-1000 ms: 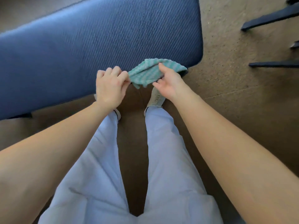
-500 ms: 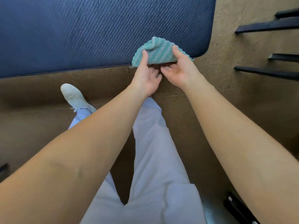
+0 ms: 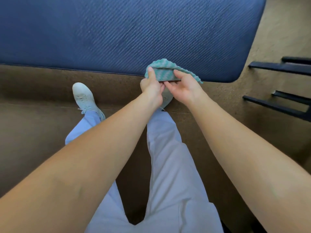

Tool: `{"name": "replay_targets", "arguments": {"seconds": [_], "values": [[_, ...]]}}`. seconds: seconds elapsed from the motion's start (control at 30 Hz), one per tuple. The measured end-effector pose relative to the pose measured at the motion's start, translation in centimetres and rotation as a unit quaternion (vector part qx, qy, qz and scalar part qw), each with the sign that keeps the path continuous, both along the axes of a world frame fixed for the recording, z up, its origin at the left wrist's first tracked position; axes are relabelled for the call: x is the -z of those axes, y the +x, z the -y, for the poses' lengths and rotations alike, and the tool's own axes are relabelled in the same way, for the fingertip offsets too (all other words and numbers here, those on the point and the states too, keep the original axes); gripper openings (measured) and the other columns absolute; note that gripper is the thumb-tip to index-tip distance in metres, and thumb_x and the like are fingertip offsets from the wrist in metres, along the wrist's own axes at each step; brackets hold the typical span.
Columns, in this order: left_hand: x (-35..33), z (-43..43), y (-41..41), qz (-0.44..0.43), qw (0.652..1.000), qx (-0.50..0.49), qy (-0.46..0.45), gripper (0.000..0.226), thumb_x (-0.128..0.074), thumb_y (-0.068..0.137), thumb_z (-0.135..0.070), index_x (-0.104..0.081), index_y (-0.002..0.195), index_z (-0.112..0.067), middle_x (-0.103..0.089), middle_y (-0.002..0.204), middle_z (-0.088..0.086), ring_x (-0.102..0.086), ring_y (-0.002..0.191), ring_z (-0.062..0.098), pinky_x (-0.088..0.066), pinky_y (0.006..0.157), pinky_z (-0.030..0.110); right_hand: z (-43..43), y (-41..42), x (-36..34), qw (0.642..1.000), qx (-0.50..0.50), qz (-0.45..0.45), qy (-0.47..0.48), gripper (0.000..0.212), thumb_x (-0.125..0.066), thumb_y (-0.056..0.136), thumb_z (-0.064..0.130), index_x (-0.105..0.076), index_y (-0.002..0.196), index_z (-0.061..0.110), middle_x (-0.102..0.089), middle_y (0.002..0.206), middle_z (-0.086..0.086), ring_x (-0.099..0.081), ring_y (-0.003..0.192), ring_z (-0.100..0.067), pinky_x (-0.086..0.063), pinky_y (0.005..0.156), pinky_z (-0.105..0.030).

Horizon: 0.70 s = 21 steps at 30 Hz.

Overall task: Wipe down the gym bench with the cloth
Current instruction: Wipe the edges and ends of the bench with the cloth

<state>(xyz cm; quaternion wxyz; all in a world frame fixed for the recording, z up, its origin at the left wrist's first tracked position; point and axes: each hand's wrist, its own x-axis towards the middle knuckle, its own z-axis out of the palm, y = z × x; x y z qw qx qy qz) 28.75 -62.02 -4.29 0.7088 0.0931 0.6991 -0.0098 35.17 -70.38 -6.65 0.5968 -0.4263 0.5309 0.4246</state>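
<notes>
Both hands pinch the folded cloth (image 3: 164,71) at the near edge of the blue surface (image 3: 117,34), toward its right end. Left hand (image 3: 151,88) grips the cloth's left side, thumb on top; right hand (image 3: 184,87) grips the right side, thumb on top, fingers underneath. White shoe (image 3: 84,96) on brown floor (image 3: 33,106). Black bars (image 3: 277,68) at right.

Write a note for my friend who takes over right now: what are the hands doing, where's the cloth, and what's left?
Left hand: pinching the left end of the folded teal cloth.
Right hand: gripping its right end.
The cloth is held at the near edge of the blue bench pad, towards its right end.
Done: cloth folded and in hand.
Left: lay it on the pad and wipe; how much is already wiped cannot be told.
</notes>
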Motion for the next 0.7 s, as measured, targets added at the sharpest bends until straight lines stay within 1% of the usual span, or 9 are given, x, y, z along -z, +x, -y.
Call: {"name": "replay_targets", "arguments": {"seconds": [0.1, 0.17, 0.23, 0.27, 0.33, 0.4, 0.47, 0.57, 0.7], "values": [[0.0, -3.3, -2.7, -0.009, 1.0, -0.024, 0.015, 0.036, -0.05, 0.108, -0.035, -0.057, 0.128, -0.007, -0.067, 0.128, 0.02, -0.069, 0.117, 0.031, -0.059, 0.097, 0.04, -3.7, -2.5, -0.1, 1.0, -0.008, -0.01, 0.004, 0.05, -0.053, 0.101, 0.0, -0.04, 0.148, 0.005, -0.05, 0.143, -0.029, -0.052, 0.134, -0.041, -0.043, 0.114, -0.054], [0.2, -5.5, -4.5, -0.018, 0.999, -0.03, 0.029, 0.033, -0.049, 0.108, -0.037, -0.058, 0.123, -0.008, -0.067, 0.127, 0.018, -0.069, 0.115, 0.03, -0.06, 0.089, 0.035, -6.4, -3.9, -0.5, 1.0, -0.005, -0.019, 0.007, 0.047, -0.053, 0.101, 0.0, -0.041, 0.146, 0.004, -0.053, 0.139, -0.029, -0.054, 0.132, -0.041, -0.044, 0.113, -0.054], [0.1, -8.0, -6.4, -0.027, 0.998, -0.036, 0.045, 0.037, -0.05, 0.107, -0.037, -0.06, 0.125, -0.006, -0.069, 0.125, 0.017, -0.07, 0.113, 0.028, -0.061, 0.079, 0.03, -9.1, -5.4, -0.9, 0.999, -0.018, -0.026, 0.015, 0.039, -0.051, 0.102, 0.0, -0.045, 0.14, -0.002, -0.053, 0.142, -0.028, -0.053, 0.134, -0.039, -0.042, 0.115, -0.051], [0.2, -9.3, -7.5, -0.031, 0.997, -0.04, 0.051, 0.038, -0.05, 0.107, -0.037, -0.06, 0.128, -0.006, -0.069, 0.124, 0.017, -0.071, 0.111, 0.027, -0.061, 0.077, 0.029, -10.6, -6.3, -1.1, 0.999, -0.024, -0.032, 0.018, 0.033, -0.051, 0.103, 0.001, -0.047, 0.136, -0.004, -0.052, 0.143, -0.028, -0.052, 0.136, -0.039, -0.041, 0.117, -0.049], [0.1, -11.8, -9.4, -0.035, 0.997, -0.046, 0.056, 0.038, -0.051, 0.107, -0.036, -0.061, 0.129, -0.007, -0.07, 0.122, 0.016, -0.073, 0.108, 0.026, -0.062, 0.079, 0.03, -13.1, -8.0, -1.2, 0.998, -0.034, -0.041, 0.024, 0.03, -0.052, 0.102, 0.002, -0.048, 0.131, -0.004, -0.052, 0.144, -0.027, -0.051, 0.137, -0.038, -0.04, 0.117, -0.049], [0.2, -14.1, -11.3, -0.036, 0.996, -0.055, 0.056, 0.037, -0.052, 0.107, -0.036, -0.062, 0.128, -0.007, -0.071, 0.121, 0.016, -0.074, 0.106, 0.024, -0.063, 0.084, 0.031, -15.5, -9.8, -1.1, 0.998, -0.04, -0.04, 0.022, 0.039, -0.055, 0.102, 0.004, -0.046, 0.139, -0.002, -0.052, 0.144, -0.026, -0.052, 0.135, -0.039, -0.043, 0.115, -0.05], [0.3, -16.1, -12.9, -0.034, 0.996, -0.062, 0.058, 0.037, -0.051, 0.107, -0.036, -0.062, 0.126, -0.006, -0.072, 0.119, 0.016, -0.075, 0.102, 0.023, -0.063, 0.08, 0.029, -17.6, -11.2, -0.9, 0.998, -0.049, -0.034, 0.017, 0.045, -0.057, 0.101, 0.006, -0.044, 0.144, 0.003, -0.053, 0.143, -0.026, -0.053, 0.134, -0.039, -0.044, 0.113, -0.051], [0.5, -19.3, -15.3, -0.038, 0.995, -0.076, 0.061, 0.037, -0.052, 0.107, -0.036, -0.063, 0.123, -0.004, -0.073, 0.116, 0.015, -0.076, 0.095, 0.021, -0.063, 0.07, 0.025, -20.7, -13.4, -1.0, 0.997, -0.064, -0.029, 0.014, 0.047, -0.059, 0.1, 0.007, -0.044, 0.145, 0.006, -0.054, 0.143, -0.026, -0.053, 0.134, -0.039, -0.044, 0.114, -0.052], [0.8, -23.7, -18.7, -0.038, 0.992, -0.099, 0.063, 0.04, -0.052, 0.107, -0.037, -0.063, 0.126, -0.004, -0.074, 0.114, 0.016, -0.077, 0.096, 0.023, -0.064, 0.07, 0.026, -25.5, -16.5, -1.3, 0.997, -0.076, -0.027, 0.012, 0.045, -0.059, 0.1, 0.007, -0.046, 0.143, 0.005, -0.056, 0.14, -0.025, -0.055, 0.133, -0.039, -0.045, 0.113, -0.051]]}}
